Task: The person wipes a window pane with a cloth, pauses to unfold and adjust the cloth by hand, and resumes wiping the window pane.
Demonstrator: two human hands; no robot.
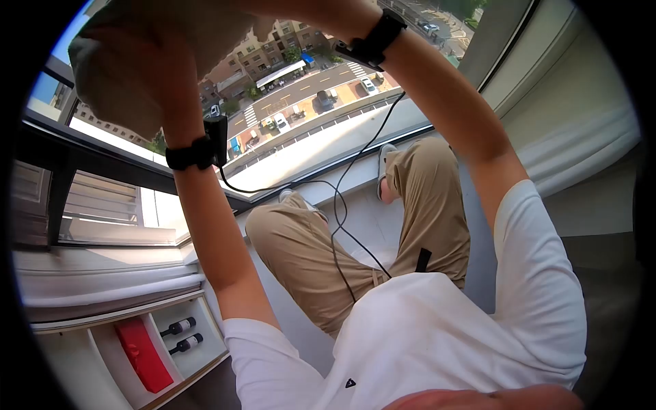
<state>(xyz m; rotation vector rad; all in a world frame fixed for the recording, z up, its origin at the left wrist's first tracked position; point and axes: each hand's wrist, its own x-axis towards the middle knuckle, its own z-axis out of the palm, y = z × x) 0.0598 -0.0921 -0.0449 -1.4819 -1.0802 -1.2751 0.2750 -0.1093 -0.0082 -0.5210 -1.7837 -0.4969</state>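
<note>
A grey-beige cloth (113, 96) is bunched and hanging at the upper left, in front of the window glass. My left hand (154, 58) is raised into its folds and closed on it; the fingertips are lost in shadow and fabric. From the right, my right hand (287, 5) reaches across the top edge of the view to the cloth's other side. Most of that hand is cut off, so its fingers cannot be made out. Black straps with small devices sit on both wrists, and a black cable (335, 195) runs down from them to my waist.
A large window with dark frames (61, 160) overlooks a street far below. My bent knees (427, 178) are close to the sill. White curtains (581, 150) hang at the right. At lower left, a shelf (102, 342) holds two dark bottles (181, 326) and a red item (145, 355).
</note>
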